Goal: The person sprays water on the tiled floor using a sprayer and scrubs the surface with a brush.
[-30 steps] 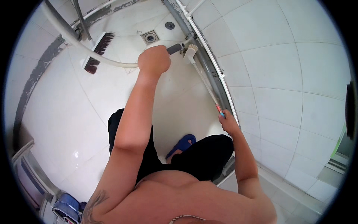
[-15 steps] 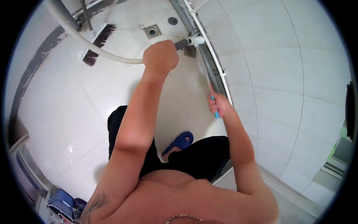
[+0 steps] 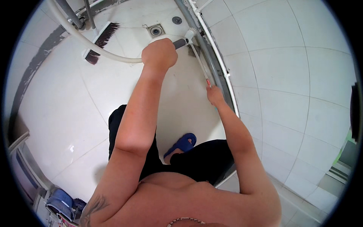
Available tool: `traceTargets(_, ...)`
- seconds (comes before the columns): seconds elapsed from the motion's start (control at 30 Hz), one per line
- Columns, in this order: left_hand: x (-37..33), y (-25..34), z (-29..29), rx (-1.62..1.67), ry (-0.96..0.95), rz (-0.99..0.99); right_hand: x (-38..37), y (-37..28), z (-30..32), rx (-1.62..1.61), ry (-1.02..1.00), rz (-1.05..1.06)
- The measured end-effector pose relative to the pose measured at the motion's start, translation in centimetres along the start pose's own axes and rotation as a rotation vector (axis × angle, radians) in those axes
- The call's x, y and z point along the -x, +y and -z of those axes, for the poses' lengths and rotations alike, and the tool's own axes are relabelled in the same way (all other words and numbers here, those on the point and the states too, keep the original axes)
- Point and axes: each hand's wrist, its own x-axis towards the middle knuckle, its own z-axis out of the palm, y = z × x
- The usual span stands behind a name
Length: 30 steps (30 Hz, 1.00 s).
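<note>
My left hand [image 3: 160, 55] is closed around a pale hose [image 3: 113, 58] that curves in from the upper left. The hose's grey end [image 3: 180, 43] sticks out to the right of my fist, right by the white head [image 3: 190, 34] of a long-handled brush. That brush [image 3: 201, 63] has a thin pale shaft with an orange-pink part low on it. Its lower end is in my right hand [image 3: 215, 95], which is closed on it beside the wall; the back of the hand hides most of the grip. I cannot tell whether hose end and brush head touch.
A grey pipe [image 3: 211, 56] and a white pipe [image 3: 228, 81] run along the tiled wall [image 3: 283, 75] on the right. A floor drain [image 3: 155, 31] and a dark round cover [image 3: 177, 20] lie ahead. A dark-bristled broom [image 3: 102, 41] stands at upper left.
My right hand has turned and moved slightly forward and left, bringing the brush head up and away from the wall pipe. My left hand has shifted a little left with the hose.
</note>
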Motion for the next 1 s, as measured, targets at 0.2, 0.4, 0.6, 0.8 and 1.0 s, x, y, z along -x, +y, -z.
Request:
traceTargets(0.2, 0.3, 0.4, -0.7, -0.001, 0.161, -0.084, 1.6, 4.9, 0.8, 0.201, 0.17, -0.069)
traceTargets(0.4, 0.6, 0.5, -0.2, -0.009, 0.075, -0.035, -0.9, 3.6, -0.1, 0.246, 0.121, -0.035)
traceTargets(0.6, 1.0, 0.5, -0.5, -0.117, 0.049, -0.021, 1.3, 5.0, 1.1, 0.294, 0.179, 0.095)
traceTargets(0.8, 1.7, 0.8, -0.3, -0.1, 0.008, 0.007, -2.8, -3.0, 2.8, 0.493, 0.034, 0.243)
traceTargets(1.0, 1.8, -0.1, 0.6, -0.101, 0.052, 0.037, -1.4, 3.2, -0.6, 0.319, 0.07, 0.087)
